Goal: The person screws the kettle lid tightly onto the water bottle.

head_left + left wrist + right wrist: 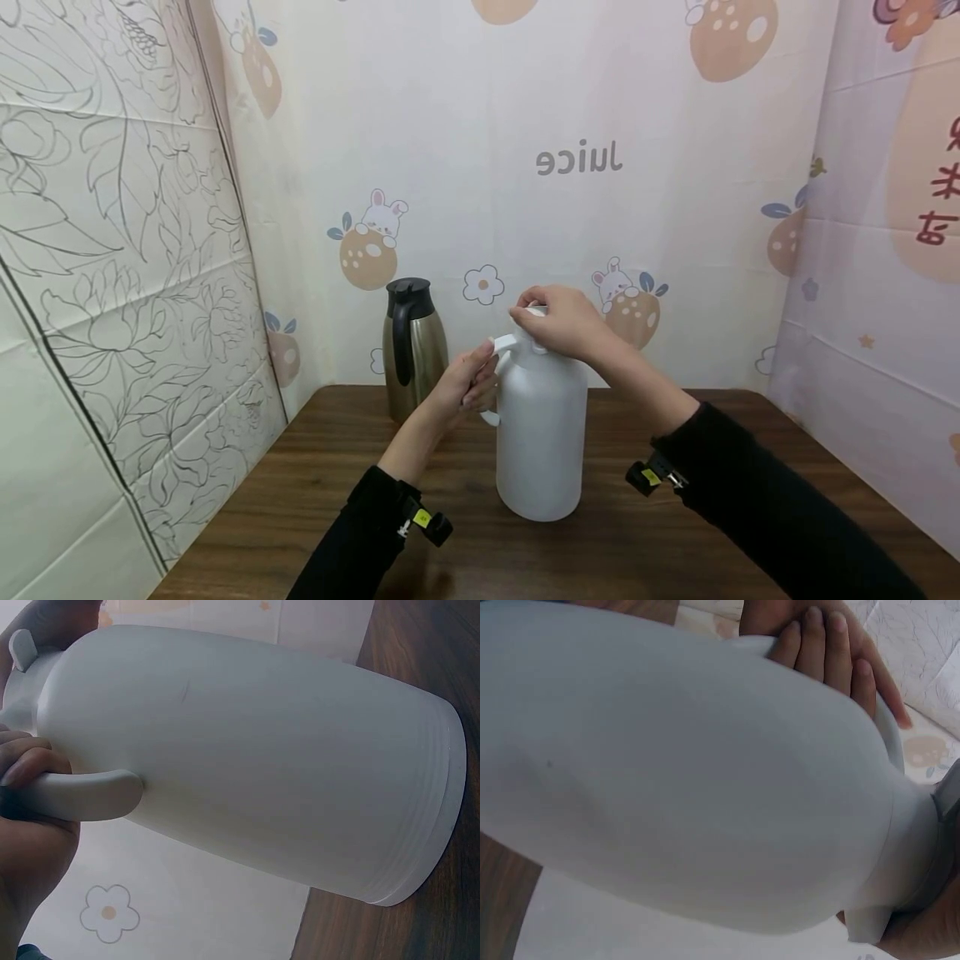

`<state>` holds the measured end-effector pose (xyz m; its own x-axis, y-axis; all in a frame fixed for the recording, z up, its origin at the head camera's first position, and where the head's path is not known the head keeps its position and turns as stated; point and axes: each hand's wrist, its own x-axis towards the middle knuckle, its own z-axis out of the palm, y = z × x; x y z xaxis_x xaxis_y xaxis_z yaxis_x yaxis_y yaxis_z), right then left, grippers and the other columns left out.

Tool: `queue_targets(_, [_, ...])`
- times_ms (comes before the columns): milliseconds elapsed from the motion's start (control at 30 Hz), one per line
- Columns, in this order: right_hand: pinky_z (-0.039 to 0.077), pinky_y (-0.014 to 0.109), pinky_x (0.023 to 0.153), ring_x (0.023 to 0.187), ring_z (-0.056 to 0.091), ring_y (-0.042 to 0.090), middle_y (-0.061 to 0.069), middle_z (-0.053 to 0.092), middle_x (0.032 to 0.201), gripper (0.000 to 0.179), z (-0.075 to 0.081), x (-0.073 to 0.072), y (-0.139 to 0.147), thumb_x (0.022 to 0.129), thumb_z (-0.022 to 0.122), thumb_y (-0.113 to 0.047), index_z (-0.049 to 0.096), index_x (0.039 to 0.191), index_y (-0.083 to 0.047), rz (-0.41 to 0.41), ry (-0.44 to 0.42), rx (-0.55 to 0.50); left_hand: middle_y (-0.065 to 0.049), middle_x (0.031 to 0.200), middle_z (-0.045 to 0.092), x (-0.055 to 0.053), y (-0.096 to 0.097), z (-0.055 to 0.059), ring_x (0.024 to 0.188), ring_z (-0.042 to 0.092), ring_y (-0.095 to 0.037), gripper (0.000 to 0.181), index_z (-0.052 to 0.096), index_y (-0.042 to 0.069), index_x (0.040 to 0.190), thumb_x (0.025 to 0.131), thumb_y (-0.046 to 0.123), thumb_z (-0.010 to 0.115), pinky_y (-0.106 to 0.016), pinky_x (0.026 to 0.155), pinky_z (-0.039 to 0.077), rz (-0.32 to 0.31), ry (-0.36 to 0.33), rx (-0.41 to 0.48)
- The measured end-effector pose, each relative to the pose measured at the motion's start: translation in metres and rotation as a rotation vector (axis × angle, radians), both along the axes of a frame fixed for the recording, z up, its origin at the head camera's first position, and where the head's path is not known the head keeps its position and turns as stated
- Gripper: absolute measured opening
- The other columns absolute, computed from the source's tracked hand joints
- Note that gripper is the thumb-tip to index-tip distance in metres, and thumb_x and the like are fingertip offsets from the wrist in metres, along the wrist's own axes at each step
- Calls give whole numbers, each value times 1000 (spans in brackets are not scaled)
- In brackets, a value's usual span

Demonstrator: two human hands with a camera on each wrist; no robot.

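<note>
A white thermos jug (542,442) stands upright on the wooden table, its body filling much of both wrist views. My left hand (467,382) grips the jug's handle (90,796) on its left side, fingers curled round it. On top, my right hand (564,321) holds the lid (536,311), with thumb and fingers about it; the palm hides most of the lid. In the right wrist view, fingers of the left hand (825,649) show behind the body, and the small spout (868,924) juts out near the neck.
Behind and left of the white jug stands a gold-brown metal thermos jug (429,354) with a black lid and handle. The brown table (315,492) ends at a printed cloth backdrop (480,208). Cloth panels also rise at the left and right sides.
</note>
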<state>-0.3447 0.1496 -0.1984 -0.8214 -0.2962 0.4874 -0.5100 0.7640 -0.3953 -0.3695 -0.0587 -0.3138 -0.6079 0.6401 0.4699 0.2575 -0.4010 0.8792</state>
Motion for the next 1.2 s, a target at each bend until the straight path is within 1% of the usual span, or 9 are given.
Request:
queue_targets(133, [49,41,73,92,62,30,12,71,106,35,2,5,-5,101,58,-43,73,113,-13,-63,-20,13,13,52,44,0,0,1,42,38,-3,50,45,22,72,116,47,38,-20,44,29,7,-3,-3])
queue_targets(300, [51,42,73,92,62,31,15,69,108,41,1,7,-9,104,53,-42,70,121,-9,-94,-33,24,13,52,43,-1,0,0,42,37,-4,50,45,23,72,116,46,37,-21,45,28,18,-11,-3])
queue_targets(433, [51,43,75,95,62,32,16,68,112,43,-1,8,-7,106,51,-41,68,125,-6,-80,-43,38,13,52,44,0,-1,-1,42,38,-4,50,46,23,72,116,45,37,-21,45,29,9,-13,-5])
queue_targets(600, [52,46,81,102,63,34,19,69,120,45,1,8,-1,107,52,-43,68,127,-7,-25,-62,53,13,52,43,0,0,-2,42,37,-4,50,45,23,72,115,47,38,-21,45,29,17,-8,-16])
queue_targets(733, [54,51,88,117,64,36,18,69,131,47,4,6,8,105,55,-48,69,128,-10,74,-78,44,13,52,44,0,0,-1,43,37,-4,50,45,22,73,116,47,38,-21,45,29,18,0,-14])
queue_targets(833, [55,54,95,127,62,34,13,68,137,46,2,1,16,106,57,-48,71,131,-12,181,-52,43,13,52,44,0,0,0,43,38,-4,49,45,22,73,116,46,37,-21,45,30,17,5,-12])
queue_targets(1000, [56,53,97,129,63,27,3,69,136,38,-8,-11,31,106,61,-41,71,134,-16,362,72,55,13,54,44,0,1,-1,44,39,-4,49,45,22,74,116,46,37,-20,46,31,-5,2,-11])
queue_targets(1133, [56,52,97,127,65,24,0,72,132,30,-11,-20,34,104,65,-31,75,129,-17,511,194,42,13,53,44,0,0,-1,43,40,-3,49,45,21,74,115,47,39,-20,46,30,-11,-22,0])
queue_targets(1200, [56,52,97,125,67,23,0,73,130,28,-11,-24,33,102,66,-26,76,126,-16,577,237,33,13,53,45,0,0,0,43,40,-3,49,45,21,74,115,47,39,-21,45,28,-10,-27,8])
